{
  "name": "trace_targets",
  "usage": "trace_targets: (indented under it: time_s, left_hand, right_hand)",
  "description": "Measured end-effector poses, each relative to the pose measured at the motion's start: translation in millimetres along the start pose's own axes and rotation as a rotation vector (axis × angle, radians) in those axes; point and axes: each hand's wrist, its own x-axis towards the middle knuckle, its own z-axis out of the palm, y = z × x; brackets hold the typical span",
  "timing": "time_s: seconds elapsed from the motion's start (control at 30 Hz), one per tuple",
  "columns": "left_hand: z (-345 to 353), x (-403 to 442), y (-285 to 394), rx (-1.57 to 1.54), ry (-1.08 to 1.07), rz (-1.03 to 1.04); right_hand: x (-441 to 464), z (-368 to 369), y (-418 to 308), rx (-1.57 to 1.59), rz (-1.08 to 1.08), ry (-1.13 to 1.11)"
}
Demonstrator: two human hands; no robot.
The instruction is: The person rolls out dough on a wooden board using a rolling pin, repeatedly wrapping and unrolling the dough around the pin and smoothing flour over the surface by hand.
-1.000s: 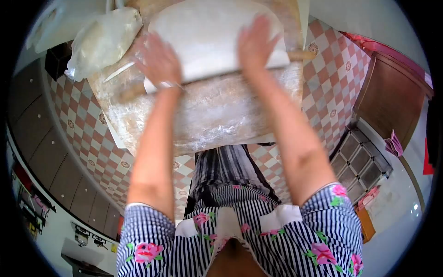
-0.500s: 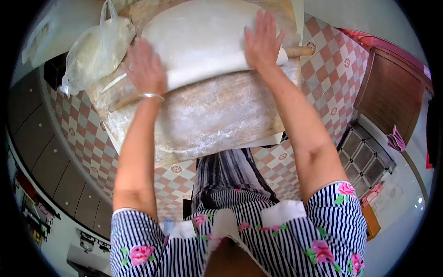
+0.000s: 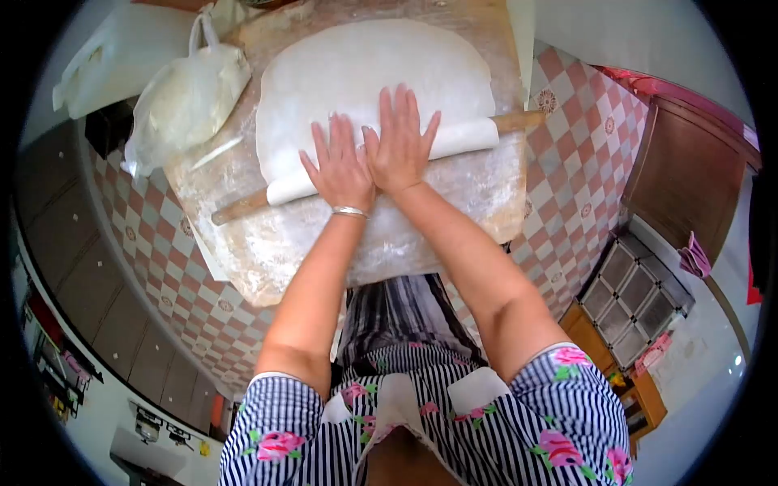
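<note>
A wide sheet of dough (image 3: pixel 373 73) lies on a floured wooden board (image 3: pixel 478 206). Its near edge is wrapped around a long rolling pin (image 3: pixel 241 208), whose bare wooden ends stick out at both sides. My left hand (image 3: pixel 344 168) rests flat on the wrapped pin near its middle, fingers stretched forward, a silver bangle on the wrist. Right beside it, my right hand (image 3: pixel 399 150) also presses flat on the dough-covered pin, fingers extended. The two hands touch or nearly touch at the thumbs. Neither grips the pin.
A tied plastic bag (image 3: pixel 190 97) of pale contents sits at the board's left edge, with a whitish translucent container (image 3: pixel 134 53) behind it. A thin white strip (image 3: pixel 217 152) lies on the board near the bag. The floor (image 3: pixel 567 154) is checkered tile.
Both hands have moved inward from far apart on the pin to side by side at its middle. The pin and board sit slightly lower in view.
</note>
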Motion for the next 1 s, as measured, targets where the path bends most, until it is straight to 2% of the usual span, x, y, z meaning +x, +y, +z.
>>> trace_targets:
  time_s: [0.07, 0.1, 0.13, 0.2, 0.3, 0.33, 0.4, 0.43, 0.47, 0.53, 0.57, 0.6, 0.67, 0.7, 0.8, 0.87, 0.9, 0.93, 1.0]
  left_hand:
    - [-17, 54, -3, -0.069, 0.102, 0.132]
    - [-26, 82, -10, -0.092, 0.162, 0.119]
    - [-31, 105, -19, -0.121, 0.243, 0.108]
    - [-20, 68, -60, -0.041, 0.157, 0.072]
    - [-28, 47, -72, 0.053, 0.109, 0.126]
    - [-32, 44, -72, 0.082, 0.095, 0.158]
    - [-32, 85, -83, -0.072, 0.227, 0.179]
    - [-32, 102, -91, -0.136, 0.272, 0.219]
    - [-35, 104, -97, -0.198, 0.308, 0.26]
    - [-37, 81, -98, -0.21, 0.182, 0.462]
    - [-41, 64, -100, -0.21, 0.082, 0.58]
    - [-46, 52, -101, -0.209, -0.013, 0.697]
    - [-55, 34, -101, -0.194, -0.171, 0.676]
    - [-57, 27, -101, -0.185, -0.252, 0.665]
    - [-36, 3, -105, -0.133, 0.012, 0.674]
    - [-27, -39, -107, -0.19, 0.031, 0.65]
    - [-28, -67, -105, -0.173, 0.044, 0.633]
    - [-10, -101, -114, -0.124, -0.068, 0.553]
    - [-28, -138, -100, -0.13, -0.204, 0.407]
  right_hand:
    - [56, -13, -7, 0.048, -0.111, 0.116]
    - [75, -17, -7, 0.076, -0.168, 0.172]
    - [83, -20, 5, 0.074, -0.102, 0.175]
    - [76, -33, 43, 0.076, 0.051, 0.147]
    - [32, -34, 97, -0.194, -0.003, 0.118]
    - [46, -39, 96, -0.138, -0.009, 0.151]
    - [88, -45, 94, -0.02, -0.011, 0.213]
    - [101, -44, 100, 0.033, -0.054, 0.262]
    - [93, -49, 104, 0.011, -0.196, 0.142]
    - [79, -58, 116, -0.035, -0.489, -0.088]
    - [62, -62, 122, -0.117, -0.709, -0.067]
    - [50, -67, 128, -0.092, -0.7, -0.16]
    - [25, -73, 134, -0.039, -0.674, -0.348]
    - [16, -72, 134, -0.028, -0.652, -0.306]
    - [-25, -60, 137, -0.007, -0.555, -0.191]
    - [-82, -43, 143, -0.022, -0.465, -0.123]
    - [-119, -41, 140, -0.061, -0.384, -0.176]
    - [-151, -43, 133, -0.099, -0.304, -0.224]
    - [-183, -47, 110, -0.052, -0.113, -0.238]
